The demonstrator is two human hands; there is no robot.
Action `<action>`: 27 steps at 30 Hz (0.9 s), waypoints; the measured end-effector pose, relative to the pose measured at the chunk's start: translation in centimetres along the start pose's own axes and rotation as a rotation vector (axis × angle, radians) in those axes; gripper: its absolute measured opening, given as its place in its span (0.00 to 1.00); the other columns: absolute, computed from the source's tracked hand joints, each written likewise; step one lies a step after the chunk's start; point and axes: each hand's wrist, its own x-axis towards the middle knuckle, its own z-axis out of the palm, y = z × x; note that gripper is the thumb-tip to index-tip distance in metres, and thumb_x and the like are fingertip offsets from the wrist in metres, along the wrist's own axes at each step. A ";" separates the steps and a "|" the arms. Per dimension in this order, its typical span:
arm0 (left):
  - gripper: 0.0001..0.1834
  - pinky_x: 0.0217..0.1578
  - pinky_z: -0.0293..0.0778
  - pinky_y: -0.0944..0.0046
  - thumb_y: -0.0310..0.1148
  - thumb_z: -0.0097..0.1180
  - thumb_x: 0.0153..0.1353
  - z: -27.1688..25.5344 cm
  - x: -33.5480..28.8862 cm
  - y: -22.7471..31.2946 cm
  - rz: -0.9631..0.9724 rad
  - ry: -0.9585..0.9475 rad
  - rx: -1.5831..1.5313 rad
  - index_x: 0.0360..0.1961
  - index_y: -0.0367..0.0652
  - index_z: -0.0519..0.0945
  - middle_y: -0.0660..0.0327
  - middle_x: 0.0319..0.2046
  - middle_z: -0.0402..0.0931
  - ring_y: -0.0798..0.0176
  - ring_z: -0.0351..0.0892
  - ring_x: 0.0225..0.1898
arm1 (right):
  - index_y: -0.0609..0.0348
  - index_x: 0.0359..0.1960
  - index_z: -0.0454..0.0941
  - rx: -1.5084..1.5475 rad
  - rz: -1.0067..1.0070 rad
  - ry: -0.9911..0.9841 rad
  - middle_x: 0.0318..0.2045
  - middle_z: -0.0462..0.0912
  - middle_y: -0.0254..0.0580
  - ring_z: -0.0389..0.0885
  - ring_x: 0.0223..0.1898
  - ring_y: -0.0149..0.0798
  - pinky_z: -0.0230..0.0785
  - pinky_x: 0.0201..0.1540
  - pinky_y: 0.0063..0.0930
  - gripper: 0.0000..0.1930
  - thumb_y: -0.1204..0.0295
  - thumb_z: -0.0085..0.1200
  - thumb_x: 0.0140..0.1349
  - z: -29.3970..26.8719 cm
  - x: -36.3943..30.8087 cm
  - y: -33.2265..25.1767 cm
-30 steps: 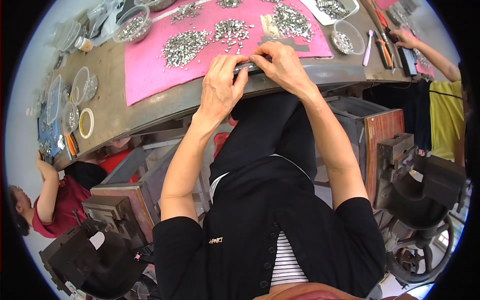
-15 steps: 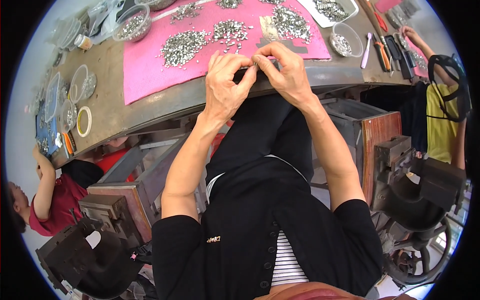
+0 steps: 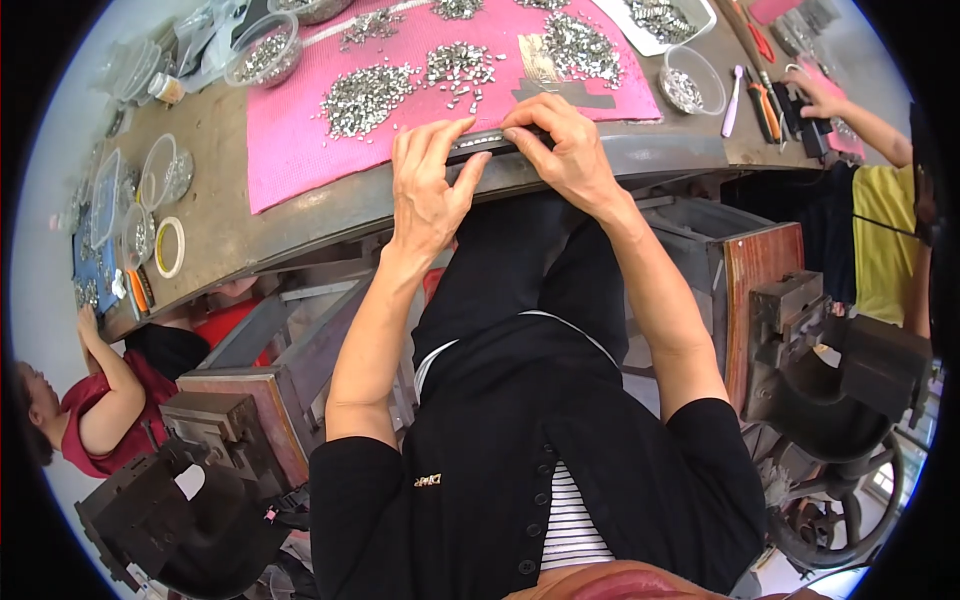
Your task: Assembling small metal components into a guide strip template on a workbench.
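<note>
At the near edge of the counter [image 3: 300, 225], just below the pink mat [image 3: 300, 150], we have both hands on a long dark metal strip [image 3: 490, 142] that lies along the mat's lower border. Our left hand [image 3: 430, 185] rests with its fingers spread flat over the strip's left part, thumb tucked under the edge, and our right hand [image 3: 560, 150] pinches the strip's right part between fingertips and thumb, so the two hands sit close together, both pressed onto it. Heaps of small silver metal pieces [image 3: 365, 95] lie on the mat just beyond, with a clear plastic bowl [image 3: 685, 80] of the same pieces to the right and orange-handled pliers [image 3: 765, 105] near it. We judge the step in hand to be seating or aligning pieces in the strip, though what sits in it is too small to tell. The next move calls for steady thumb pressure and keeping the strip level on the edge.
</note>
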 end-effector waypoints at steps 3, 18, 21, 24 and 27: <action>0.22 0.63 0.63 0.44 0.31 0.68 0.56 0.5 -0.7 -0.2 -0.002 -0.002 -0.002 0.52 0.43 0.81 0.56 0.45 0.80 0.49 0.76 0.50 | 0.61 0.35 0.82 -0.055 -0.041 0.028 0.36 0.84 0.40 0.81 0.39 0.43 0.73 0.42 0.34 0.04 0.77 0.63 0.59 0.4 -0.6 0.1; 0.26 0.61 0.63 0.43 0.31 0.70 0.54 -0.9 0.3 -0.9 0.045 0.042 0.028 0.55 0.41 0.79 0.54 0.50 0.77 0.47 0.73 0.54 | 0.57 0.52 0.82 -0.194 -0.071 0.027 0.45 0.84 0.43 0.80 0.50 0.46 0.70 0.53 0.36 0.19 0.74 0.66 0.57 -1.3 -0.6 -0.4; 0.29 0.59 0.60 0.47 0.40 0.71 0.54 -3.5 -0.2 -1.7 0.027 -0.011 0.271 0.56 0.44 0.79 0.55 0.50 0.75 0.48 0.71 0.53 | 0.60 0.60 0.76 -0.035 0.180 -0.129 0.55 0.79 0.48 0.78 0.56 0.48 0.68 0.61 0.37 0.28 0.73 0.67 0.57 -3.9 -1.9 0.5; 0.23 0.55 0.59 0.51 0.41 0.72 0.53 -3.9 0.0 -2.2 0.013 -0.064 0.293 0.49 0.50 0.83 0.60 0.42 0.76 0.54 0.71 0.49 | 0.60 0.60 0.76 0.001 0.153 -0.190 0.55 0.78 0.48 0.77 0.57 0.48 0.68 0.62 0.37 0.28 0.73 0.66 0.55 -5.4 -2.3 1.5; 0.17 0.49 0.68 0.53 0.32 0.70 0.53 -2.8 -0.2 -2.4 0.021 -0.085 0.202 0.44 0.44 0.83 0.56 0.41 0.77 0.50 0.74 0.46 | 0.61 0.55 0.77 0.015 0.114 -0.132 0.50 0.81 0.48 0.80 0.53 0.49 0.72 0.58 0.39 0.26 0.72 0.68 0.52 -5.1 -3.9 3.1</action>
